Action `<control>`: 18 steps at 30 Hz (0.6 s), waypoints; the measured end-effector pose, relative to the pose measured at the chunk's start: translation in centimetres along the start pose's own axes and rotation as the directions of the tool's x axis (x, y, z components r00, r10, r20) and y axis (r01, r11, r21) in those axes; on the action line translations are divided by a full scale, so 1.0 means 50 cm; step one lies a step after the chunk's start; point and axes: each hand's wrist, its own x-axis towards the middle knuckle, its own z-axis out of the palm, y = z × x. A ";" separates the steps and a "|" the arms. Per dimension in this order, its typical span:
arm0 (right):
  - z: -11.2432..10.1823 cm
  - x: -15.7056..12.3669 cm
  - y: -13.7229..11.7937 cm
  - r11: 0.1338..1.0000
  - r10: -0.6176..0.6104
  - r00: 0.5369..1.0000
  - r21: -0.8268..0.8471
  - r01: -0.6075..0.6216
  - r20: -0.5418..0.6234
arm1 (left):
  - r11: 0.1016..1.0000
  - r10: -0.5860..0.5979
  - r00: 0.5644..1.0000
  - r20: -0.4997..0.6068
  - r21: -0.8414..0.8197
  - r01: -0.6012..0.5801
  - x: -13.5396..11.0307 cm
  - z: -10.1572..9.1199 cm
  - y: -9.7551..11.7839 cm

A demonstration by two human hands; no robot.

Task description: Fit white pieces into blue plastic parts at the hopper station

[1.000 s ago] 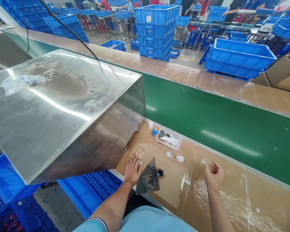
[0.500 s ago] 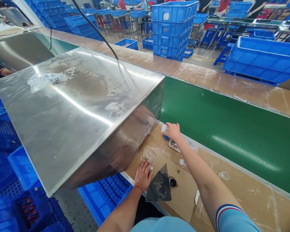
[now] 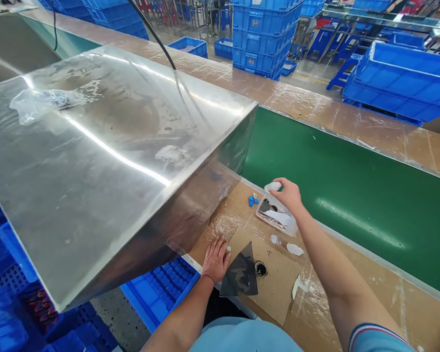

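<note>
My left hand lies flat and open on the brown work table, its fingers beside a dark camouflage-patterned sheet. My right hand is raised above a clear plastic tray, closed on a small white bottle. A few small blue caps lie left of the tray. A round black hole or disc sits by the sheet on a cardboard mat. White scraps lie near the tray.
A big stainless steel hood juts over the table's left end. A green conveyor belt runs behind the table. Blue crates sit below the table edge and are stacked across the aisle.
My right hand went from the table at right to the small white bottle by the blue caps, then lifted it and drew back over the clear tray. My left hand stayed flat.
</note>
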 end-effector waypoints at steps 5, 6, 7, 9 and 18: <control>-0.122 -0.092 0.152 0.975 0.197 0.979 -0.098 -0.201 -0.055 | 0.999 -0.021 0.999 0.033 -0.037 0.022 0.000 0.002 -0.006; -0.134 -0.115 0.180 0.964 0.225 0.973 -0.131 -0.230 -0.057 | 0.999 -0.023 0.999 0.042 -0.041 0.024 0.000 0.001 -0.007; -0.140 -0.136 0.205 0.953 0.256 0.965 -0.156 -0.261 -0.052 | 0.999 -0.024 0.998 0.052 -0.043 0.026 0.001 0.000 -0.007; -0.139 -0.174 0.241 0.928 0.327 0.945 -0.186 -0.324 -0.016 | 0.998 -0.029 0.997 0.074 -0.046 0.032 0.002 -0.003 -0.007; -0.064 -0.228 0.293 0.901 0.425 0.897 -0.157 -0.405 0.122 | 0.997 -0.053 0.992 0.117 -0.047 0.059 0.009 -0.016 -0.007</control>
